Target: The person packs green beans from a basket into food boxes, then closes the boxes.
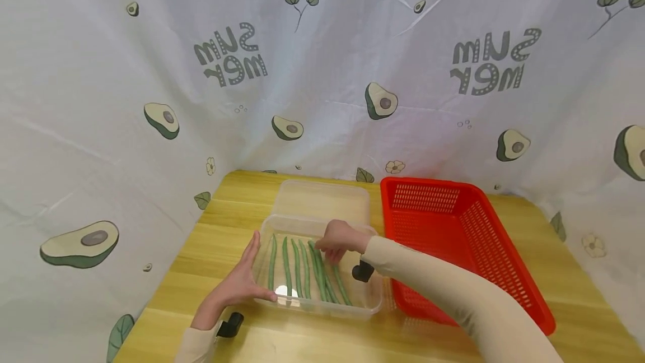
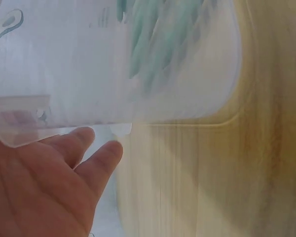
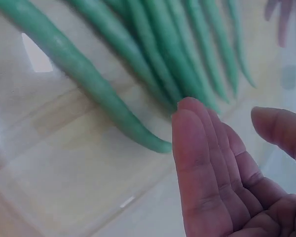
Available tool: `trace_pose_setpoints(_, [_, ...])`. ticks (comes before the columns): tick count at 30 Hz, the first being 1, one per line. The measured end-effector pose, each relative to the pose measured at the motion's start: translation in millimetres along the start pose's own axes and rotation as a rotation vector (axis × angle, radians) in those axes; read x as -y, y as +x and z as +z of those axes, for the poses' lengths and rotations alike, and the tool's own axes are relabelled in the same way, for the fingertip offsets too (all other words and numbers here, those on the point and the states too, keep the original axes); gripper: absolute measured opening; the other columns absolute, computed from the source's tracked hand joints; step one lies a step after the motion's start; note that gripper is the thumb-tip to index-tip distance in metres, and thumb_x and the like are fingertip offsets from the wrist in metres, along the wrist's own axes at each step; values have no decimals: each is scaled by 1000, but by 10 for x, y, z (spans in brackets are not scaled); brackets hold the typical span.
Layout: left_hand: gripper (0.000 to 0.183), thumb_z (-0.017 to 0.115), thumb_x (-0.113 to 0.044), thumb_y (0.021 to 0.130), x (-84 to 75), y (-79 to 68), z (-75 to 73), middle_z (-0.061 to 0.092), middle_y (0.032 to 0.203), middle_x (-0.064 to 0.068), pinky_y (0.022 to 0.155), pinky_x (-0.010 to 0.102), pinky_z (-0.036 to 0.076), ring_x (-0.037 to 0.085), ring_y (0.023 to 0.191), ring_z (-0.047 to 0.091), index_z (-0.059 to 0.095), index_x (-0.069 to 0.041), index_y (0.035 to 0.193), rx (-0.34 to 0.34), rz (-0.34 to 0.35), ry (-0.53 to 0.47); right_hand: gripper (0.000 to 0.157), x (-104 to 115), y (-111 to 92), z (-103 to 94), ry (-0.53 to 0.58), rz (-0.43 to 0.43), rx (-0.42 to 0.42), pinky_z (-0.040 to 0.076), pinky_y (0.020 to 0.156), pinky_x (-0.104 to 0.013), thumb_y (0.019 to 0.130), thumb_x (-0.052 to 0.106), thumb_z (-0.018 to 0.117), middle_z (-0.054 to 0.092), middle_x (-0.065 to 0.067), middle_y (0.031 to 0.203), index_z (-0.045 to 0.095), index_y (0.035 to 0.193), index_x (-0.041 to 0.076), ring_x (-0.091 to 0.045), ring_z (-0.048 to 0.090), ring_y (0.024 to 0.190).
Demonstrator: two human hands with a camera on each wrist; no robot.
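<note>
Several long green beans (image 1: 297, 268) lie side by side in a clear plastic box (image 1: 342, 311) on the table. My left hand (image 1: 242, 282) rests at the box's left front corner, fingers straight along the left side and thumb by the front rim. My right hand (image 1: 340, 238) is inside the box, over the far ends of the beans at the right. In the right wrist view, its fingers are nearly straight with the thumb apart, nothing pinched between them. The tip of one separate bean (image 3: 98, 94) lies beside those fingertips.
Behind the box lies a flat, translucent, lid-like piece (image 1: 322, 198). A red slotted plastic basket (image 1: 433, 228) stands right of the box, under my right forearm. A white cloth (image 1: 327, 60) with avocado prints hangs behind the wooden table (image 1: 201, 256).
</note>
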State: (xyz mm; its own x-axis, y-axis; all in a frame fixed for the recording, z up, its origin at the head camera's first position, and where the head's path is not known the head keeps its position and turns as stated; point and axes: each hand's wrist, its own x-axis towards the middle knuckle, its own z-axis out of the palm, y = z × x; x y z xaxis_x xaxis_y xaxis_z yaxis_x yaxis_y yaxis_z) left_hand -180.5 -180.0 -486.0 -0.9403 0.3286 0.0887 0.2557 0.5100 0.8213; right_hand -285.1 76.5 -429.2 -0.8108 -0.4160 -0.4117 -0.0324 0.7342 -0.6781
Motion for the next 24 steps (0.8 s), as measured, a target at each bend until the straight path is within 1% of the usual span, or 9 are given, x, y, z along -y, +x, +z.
trace_pose_setpoints(3, [139, 90, -35, 60, 25, -5, -66, -11, 153, 26, 104, 62, 16, 46, 137, -2, -10, 5, 147, 10, 28, 18, 35, 44, -67, -122, 83, -9, -19, 56, 58, -34, 90, 24, 64, 68, -15, 70, 69, 88, -11, -26, 67, 62])
trace_pose_setpoints(5, [132, 87, -34, 66, 33, -4, -139, -10, 153, 27, 104, 63, 15, 47, 137, -2, -9, 5, 148, 13, 27, 7, 42, 61, -100, -236, 165, -12, -34, 56, 61, -35, 92, 30, 63, 69, -18, 79, 68, 97, -11, -28, 68, 68])
trace_pose_setpoints(8, [118, 79, -32, 77, -9, 44, -316, -7, 154, 26, 104, 64, 14, 46, 137, -1, -9, 0, 149, 6, -4, -2, 50, 74, -132, -454, 302, -22, -61, 56, 69, -38, 95, 36, 57, 68, -22, 94, 64, 110, -12, -33, 68, 81])
trace_pose_setpoints(10, [108, 72, -33, 85, -77, 139, -469, -5, 155, 23, 105, 63, 13, 44, 138, 1, -10, -5, 151, 6, -18, 2, 56, 70, -136, -618, 397, -32, -89, 55, 75, -38, 97, 40, 52, 66, -24, 104, 59, 118, -11, -34, 66, 91])
trace_pose_setpoints(13, [94, 58, -40, 94, -256, 403, -717, -3, 157, 15, 107, 60, 10, 37, 140, 2, -11, -10, 151, 30, -50, -6, 63, 63, -123, -858, 519, -49, -148, 51, 86, -40, 98, 46, 46, 60, -25, 119, 52, 128, -8, -35, 61, 105])
trace_pose_setpoints(17, [80, 36, -54, 98, -502, 919, -965, -3, 158, 10, 110, 55, 5, 31, 142, -1, -5, -12, 152, 93, -117, -85, 76, 15, -35, -1078, 632, -54, -189, 37, 102, -45, 97, 56, 36, 42, -24, 141, 33, 144, -4, -37, 44, 125])
trace_pose_setpoints(19, [78, 29, -59, 98, -578, 1190, -1015, -1, 157, 13, 111, 53, 5, 32, 142, -1, -1, -12, 153, 124, -171, -153, 81, -20, 29, -1114, 694, -34, -177, 26, 108, -49, 97, 59, 29, 28, -25, 149, 18, 149, -2, -39, 30, 134])
trace_pose_setpoints(21, [78, 24, -61, 97, -598, 1427, -1018, -1, 157, 17, 111, 52, 4, 36, 141, -2, 1, -11, 153, 167, -242, -229, 84, -59, 101, -1105, 791, 6, -151, 15, 111, -51, 97, 61, 24, 13, -25, 153, 3, 152, 1, -41, 14, 139])
trace_pose_setpoints(24, [80, 19, -62, 96, -564, 1692, -943, -1, 155, 23, 111, 54, 4, 41, 140, -2, -5, -10, 152, 219, -383, -346, 88, -123, 211, -1039, 925, 87, -120, 3, 111, -53, 94, 65, 20, -5, -25, 154, -14, 150, 7, -40, -4, 140])
